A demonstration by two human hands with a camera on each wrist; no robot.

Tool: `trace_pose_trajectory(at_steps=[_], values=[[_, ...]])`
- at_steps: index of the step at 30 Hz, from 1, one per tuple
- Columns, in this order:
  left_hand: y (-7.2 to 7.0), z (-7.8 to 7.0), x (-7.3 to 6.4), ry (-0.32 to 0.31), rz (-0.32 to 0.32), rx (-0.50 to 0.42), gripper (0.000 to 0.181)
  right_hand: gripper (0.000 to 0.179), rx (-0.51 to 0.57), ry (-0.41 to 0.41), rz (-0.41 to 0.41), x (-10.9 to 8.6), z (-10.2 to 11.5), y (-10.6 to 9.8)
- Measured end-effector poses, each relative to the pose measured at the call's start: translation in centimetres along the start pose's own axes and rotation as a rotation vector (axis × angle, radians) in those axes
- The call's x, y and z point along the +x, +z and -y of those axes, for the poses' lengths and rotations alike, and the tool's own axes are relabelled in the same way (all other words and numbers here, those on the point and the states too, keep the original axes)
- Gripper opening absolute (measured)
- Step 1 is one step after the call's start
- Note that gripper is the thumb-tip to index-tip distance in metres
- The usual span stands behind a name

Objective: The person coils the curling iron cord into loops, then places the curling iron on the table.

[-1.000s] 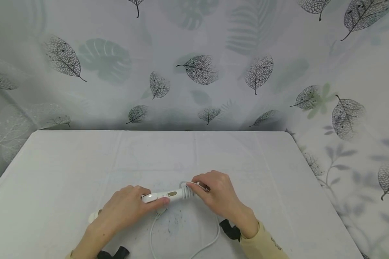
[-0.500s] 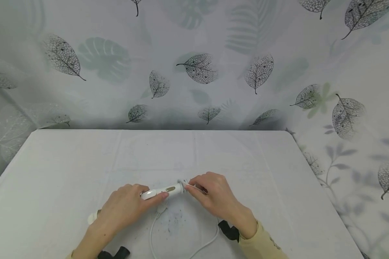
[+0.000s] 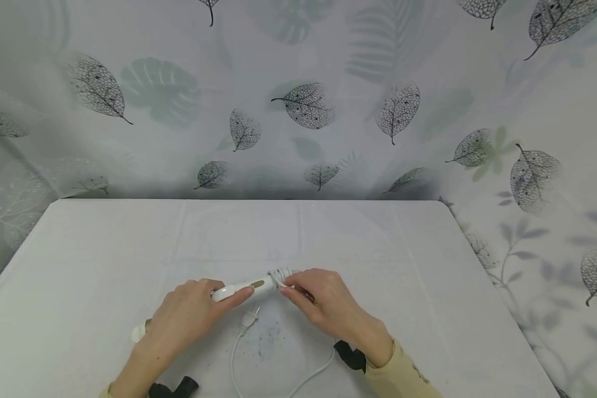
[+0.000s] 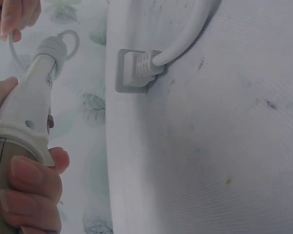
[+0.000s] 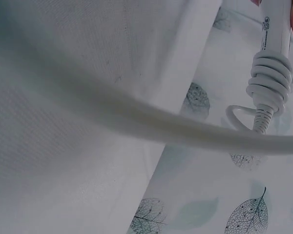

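My left hand [image 3: 186, 312] grips a white curling iron [image 3: 258, 286] by its gold-brown barrel [image 4: 2, 185], with the thumb along the handle. The iron's white tip [image 3: 139, 331] pokes out behind that hand. Several loops of white cord [image 5: 271, 80] are wound round the handle's end, close to the ribbed strain relief [image 5: 263, 119]. At this end my right hand [image 3: 335, 304] pinches the cord between thumb and fingers. A loose stretch of cord [image 5: 200, 136] crosses the right wrist view. The two-pin plug [image 3: 249, 319] lies on the table below the iron.
The rest of the cord [image 3: 232, 359] loops toward the front edge of the white-covered table [image 3: 129, 237]. Dark specks [image 3: 268, 337] mark the cloth beside the plug. Black wrist mounts [image 3: 350, 355] show at both wrists. A leaf-patterned curtain [image 3: 298, 138] hangs behind.
The right hand has carried the cord around the handle's end and back to its near side. The iron has shifted slightly left, its handle end tilting up, so the plug shows whole.
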State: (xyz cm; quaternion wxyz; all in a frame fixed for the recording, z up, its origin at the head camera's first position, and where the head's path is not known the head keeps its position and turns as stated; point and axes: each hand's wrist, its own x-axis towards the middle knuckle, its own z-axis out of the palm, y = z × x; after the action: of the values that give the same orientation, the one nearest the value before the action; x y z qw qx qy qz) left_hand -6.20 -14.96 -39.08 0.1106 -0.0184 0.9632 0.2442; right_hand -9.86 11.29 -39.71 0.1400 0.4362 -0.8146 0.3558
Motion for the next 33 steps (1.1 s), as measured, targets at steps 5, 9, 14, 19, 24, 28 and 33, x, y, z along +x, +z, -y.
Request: trace_pose_trajectory(at_steps=[5,9,14,19,24,28,33], values=[[-0.26,0.04,-0.10,0.001,0.000,-0.004,0.100,0.006,-0.004,-0.045,0.005,-0.14,0.05,0.18],[-0.40,0.21,0.01,-0.003,-0.017,0.002,0.100,0.006,0.007,-0.072,0.023,-0.21,0.10,0.52],[-0.60,0.33,0.11,0.001,-0.062,0.001,0.099,0.006,0.043,-0.069,0.023,-0.18,0.04,0.73],[-0.61,0.43,0.26,0.008,-0.101,0.003,0.096,0.011,0.106,0.087,0.106,-0.13,0.48,0.62],[-0.48,0.46,0.39,0.018,-0.137,-0.001,0.088,0.010,0.169,0.227,0.150,-0.13,0.65,0.55],[-0.57,0.33,0.40,0.017,-0.180,0.002,0.084,0.008,0.199,0.260,0.152,-0.12,0.55,0.67],[-0.67,0.12,0.22,0.034,-0.241,0.002,0.074,0.010,0.246,0.267,0.134,-0.24,0.29,0.80]])
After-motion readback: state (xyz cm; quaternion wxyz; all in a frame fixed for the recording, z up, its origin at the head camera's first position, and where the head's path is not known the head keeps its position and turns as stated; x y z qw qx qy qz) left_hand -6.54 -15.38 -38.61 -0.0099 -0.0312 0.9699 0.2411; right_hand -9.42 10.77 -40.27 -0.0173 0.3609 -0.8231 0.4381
